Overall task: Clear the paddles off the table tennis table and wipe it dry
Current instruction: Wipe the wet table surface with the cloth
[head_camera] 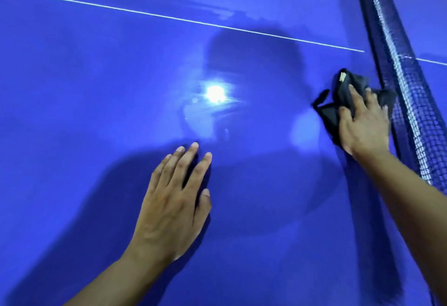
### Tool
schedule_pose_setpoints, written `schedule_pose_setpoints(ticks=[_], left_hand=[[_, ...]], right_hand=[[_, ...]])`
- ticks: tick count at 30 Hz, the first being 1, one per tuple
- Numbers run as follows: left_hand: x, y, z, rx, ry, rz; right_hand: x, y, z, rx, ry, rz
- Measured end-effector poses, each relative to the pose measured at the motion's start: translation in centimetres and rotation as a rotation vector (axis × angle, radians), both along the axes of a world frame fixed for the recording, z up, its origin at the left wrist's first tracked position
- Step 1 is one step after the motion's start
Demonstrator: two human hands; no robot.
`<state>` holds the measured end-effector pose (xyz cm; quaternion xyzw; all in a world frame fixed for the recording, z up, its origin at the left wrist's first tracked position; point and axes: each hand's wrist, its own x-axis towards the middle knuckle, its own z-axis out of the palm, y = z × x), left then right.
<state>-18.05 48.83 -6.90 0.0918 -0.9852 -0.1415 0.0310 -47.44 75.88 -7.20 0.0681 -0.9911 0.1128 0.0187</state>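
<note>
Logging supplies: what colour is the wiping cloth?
Near-black cloth, under the right hand; head view.

The left hand [174, 199] lies flat, fingers straight and together, while the right hand [362, 124] presses palm-down, fingers spread.

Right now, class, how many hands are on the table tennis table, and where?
2. The left hand lies flat on the table tennis table near the bottom centre; the right hand presses a dark cloth beside the net.

The glossy blue table [96, 102] fills your view; a bright glare [214, 93] reflects below its white line [169, 16].
</note>
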Motion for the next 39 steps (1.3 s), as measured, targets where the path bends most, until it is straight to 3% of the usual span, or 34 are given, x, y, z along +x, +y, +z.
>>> schedule_pose_setpoints(ticks=[11, 18, 27, 32, 39], left_hand=[[13.2, -9.8, -0.6, -0.004, 0.05, 0.132], [14.8, -10.5, -0.9, -0.001, 0.039, 0.119], [14.7, -8.2, -0.8, 0.042, 0.078, 0.125], [13.1, -3.5, -0.5, 0.026, 0.054, 0.03], [9.9, 3.8, -0.7, 0.024, 0.01, -0.02]], right_hand=[[12.1, -27.1, -0.8, 0.014, 0.034, 0.392], [20.5, -38.6, -0.9, -0.022, -0.026, 0.627], [20.6, -37.2, -0.8, -0.078, -0.095, 0.65], [18.9, -28.9, -0.8, -0.101, -0.069, 0.583], [14.2, -11.1, -0.4, -0.063, -0.024, 0.332]])
